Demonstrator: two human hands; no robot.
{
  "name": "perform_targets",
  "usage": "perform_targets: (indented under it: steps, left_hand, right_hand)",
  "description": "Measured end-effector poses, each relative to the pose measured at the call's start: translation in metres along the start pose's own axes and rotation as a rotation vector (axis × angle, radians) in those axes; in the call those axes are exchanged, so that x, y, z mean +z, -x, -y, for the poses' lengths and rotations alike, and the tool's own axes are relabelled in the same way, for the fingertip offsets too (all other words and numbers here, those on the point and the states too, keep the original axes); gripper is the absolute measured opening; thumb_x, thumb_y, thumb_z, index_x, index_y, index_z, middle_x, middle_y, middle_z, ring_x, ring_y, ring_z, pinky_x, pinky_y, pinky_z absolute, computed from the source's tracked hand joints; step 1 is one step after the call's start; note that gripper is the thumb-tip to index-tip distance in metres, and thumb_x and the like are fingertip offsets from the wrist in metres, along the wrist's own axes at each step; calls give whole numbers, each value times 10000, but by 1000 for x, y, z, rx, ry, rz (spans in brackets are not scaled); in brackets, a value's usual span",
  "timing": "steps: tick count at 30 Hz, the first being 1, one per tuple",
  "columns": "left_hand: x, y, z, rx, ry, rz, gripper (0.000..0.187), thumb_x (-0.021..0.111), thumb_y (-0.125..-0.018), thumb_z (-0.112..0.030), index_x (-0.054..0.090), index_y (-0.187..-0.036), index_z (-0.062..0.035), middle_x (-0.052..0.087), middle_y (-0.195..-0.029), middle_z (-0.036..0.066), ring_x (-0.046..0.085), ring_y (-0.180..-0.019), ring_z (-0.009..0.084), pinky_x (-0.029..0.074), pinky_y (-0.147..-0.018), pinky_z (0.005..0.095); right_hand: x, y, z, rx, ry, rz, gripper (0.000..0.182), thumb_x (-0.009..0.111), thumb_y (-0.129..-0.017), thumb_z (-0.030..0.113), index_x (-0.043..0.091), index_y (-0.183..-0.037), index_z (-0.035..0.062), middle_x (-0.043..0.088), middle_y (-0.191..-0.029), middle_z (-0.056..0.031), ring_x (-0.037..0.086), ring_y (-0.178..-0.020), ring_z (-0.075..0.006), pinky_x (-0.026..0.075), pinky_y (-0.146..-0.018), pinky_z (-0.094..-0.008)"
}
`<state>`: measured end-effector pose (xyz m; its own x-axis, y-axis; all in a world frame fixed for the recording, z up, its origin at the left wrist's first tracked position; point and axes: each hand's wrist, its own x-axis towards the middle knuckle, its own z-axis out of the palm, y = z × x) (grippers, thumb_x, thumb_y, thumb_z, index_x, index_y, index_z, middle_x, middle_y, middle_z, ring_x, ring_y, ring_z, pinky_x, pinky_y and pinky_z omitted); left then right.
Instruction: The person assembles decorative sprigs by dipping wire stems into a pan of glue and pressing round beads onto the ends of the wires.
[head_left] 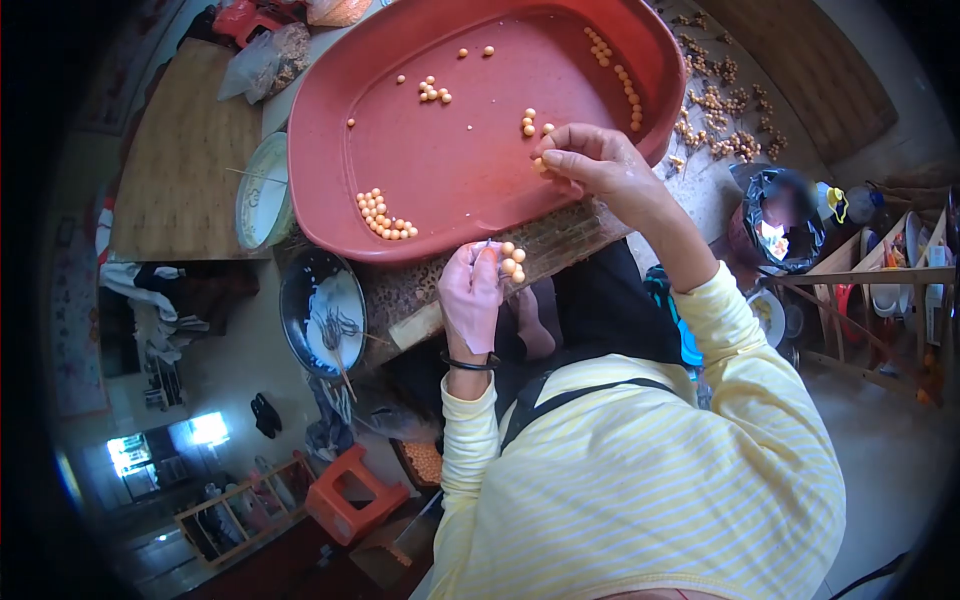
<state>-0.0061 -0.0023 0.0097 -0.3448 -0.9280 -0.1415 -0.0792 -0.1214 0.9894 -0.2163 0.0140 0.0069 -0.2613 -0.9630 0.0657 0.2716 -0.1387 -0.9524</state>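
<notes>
My left hand (470, 300) is closed on a small bunch of orange beads (513, 262) just in front of the red tub's near rim. The thumb and fingers pinch its base; any stems are mostly hidden. Over the right part of the red plastic tub (400, 250), my right hand (597, 168) has thumb and forefinger drawn together. An orange bead (541, 164) shows at these fingertips. Close beyond them lie a few loose beads (528, 122) on the tub floor. More beads (384, 217) gather at the tub's near left corner.
Left of the tub stand a pale green bowl (263, 190) with a stick across it and a dark basin (325, 310) holding white material and a whisk-like tool. Several finished-looking beaded sprigs (725, 120) lie at right. A red stool (352, 493) stands on the floor.
</notes>
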Motion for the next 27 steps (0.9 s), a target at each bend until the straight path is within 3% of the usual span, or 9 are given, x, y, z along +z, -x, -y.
perform_targets:
  steps: [1,6,12,16,27]
  left_hand:
    - [0,1,-2,-11,14,5,190,512,-919,-135,626,-977,5,661,-824,66,573,-624,84,414,-498,142]
    - [2,4,-7,-17,20,23,191,512,-919,-137,626,-978,5,661,-825,66,577,-625,86,423,-505,144]
    - [5,6,-13,0,6,30,193,512,-920,-138,625,-980,7,661,-830,66,580,-629,86,430,-510,143]
    - [7,4,-16,-30,2,47,169,506,-919,-74,596,-977,56,669,-860,107,615,-648,124,528,-582,212]
    - [16,4,-16,43,-102,96,182,520,-916,-101,616,-976,42,667,-837,84,590,-641,99,503,-575,189]
  right_hand:
    - [2,2,-2,92,-295,2,136,608,-876,76,649,-972,-12,649,-814,-105,565,-580,-133,477,-542,-213]
    - [8,10,-11,197,-594,90,174,589,-904,77,623,-1055,-3,651,-846,-74,563,-611,-74,458,-549,-150]
    - [10,14,-19,217,-604,106,184,581,-902,62,623,-1064,-14,649,-859,-85,572,-617,-83,463,-545,-149]
    - [7,14,-22,210,-616,165,206,581,-898,59,607,-1087,-19,639,-901,-90,573,-656,-91,477,-593,-161]
    - [20,29,-22,228,-519,124,177,622,-864,31,640,-1037,-6,650,-841,-79,562,-617,-72,440,-516,-137]
